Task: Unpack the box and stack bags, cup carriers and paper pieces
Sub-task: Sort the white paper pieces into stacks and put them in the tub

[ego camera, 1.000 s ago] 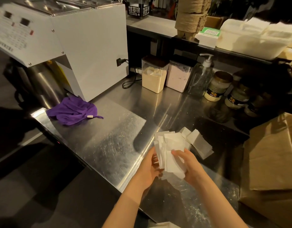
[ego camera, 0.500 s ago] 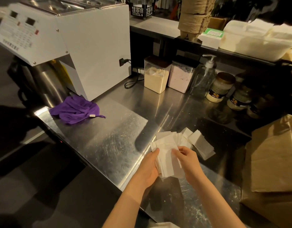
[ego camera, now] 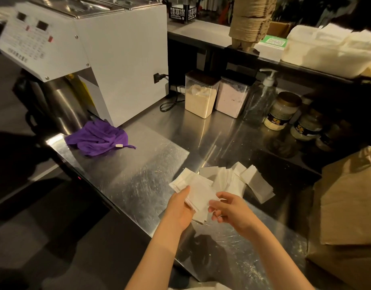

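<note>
Paper stack (ego camera: 198, 193) lower centre, gripped by left hand (ego camera: 178, 208), long axis running upper-left to lower-right. Right hand (ego camera: 230, 210) loose, holding nothing, nearer the loose pieces (ego camera: 253, 183) fanned on counter (ego camera: 138, 174) just upper right.

Your scratched stainless-steel worktop (ego camera: 138, 174) carries a crumpled purple cloth (ego camera: 99, 138) at its left end, beside a white box-shaped machine (ego camera: 117, 65). Along the back stand two clear tubs of powder (ego camera: 200, 97), a clear pump bottle (ego camera: 262, 99) and labelled jars (ego camera: 281, 110). White paper pieces (ego camera: 253, 183) lie near you, with a brown cardboard box (ego camera: 347, 206) to the right.
</note>
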`<move>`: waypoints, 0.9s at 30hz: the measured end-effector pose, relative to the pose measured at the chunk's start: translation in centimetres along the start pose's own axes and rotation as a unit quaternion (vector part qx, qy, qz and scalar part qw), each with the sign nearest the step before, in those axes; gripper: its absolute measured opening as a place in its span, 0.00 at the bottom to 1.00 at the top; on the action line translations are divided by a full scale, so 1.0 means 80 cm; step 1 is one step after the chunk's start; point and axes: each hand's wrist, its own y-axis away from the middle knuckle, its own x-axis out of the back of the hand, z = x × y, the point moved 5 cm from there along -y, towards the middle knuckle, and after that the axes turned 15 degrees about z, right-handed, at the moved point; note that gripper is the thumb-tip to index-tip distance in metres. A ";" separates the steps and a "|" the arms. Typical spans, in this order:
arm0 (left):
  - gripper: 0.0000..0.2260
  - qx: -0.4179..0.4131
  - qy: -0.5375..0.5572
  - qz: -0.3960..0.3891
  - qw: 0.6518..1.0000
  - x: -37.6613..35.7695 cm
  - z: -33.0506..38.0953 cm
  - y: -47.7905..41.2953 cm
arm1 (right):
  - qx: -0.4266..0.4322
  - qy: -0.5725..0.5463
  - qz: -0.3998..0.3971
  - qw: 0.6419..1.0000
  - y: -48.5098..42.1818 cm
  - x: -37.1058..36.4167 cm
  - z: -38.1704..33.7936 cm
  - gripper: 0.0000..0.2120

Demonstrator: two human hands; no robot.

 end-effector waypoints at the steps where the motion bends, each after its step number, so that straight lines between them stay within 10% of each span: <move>1: 0.14 0.001 0.005 -0.001 1.000 -0.001 0.001 0.001 | 0.014 0.007 -0.001 1.000 0.000 -0.002 -0.001 0.11; 27: 0.18 -0.020 0.030 -0.009 0.999 -0.006 0.003 0.015 | 0.047 -0.003 0.087 0.995 0.002 -0.003 -0.013 0.07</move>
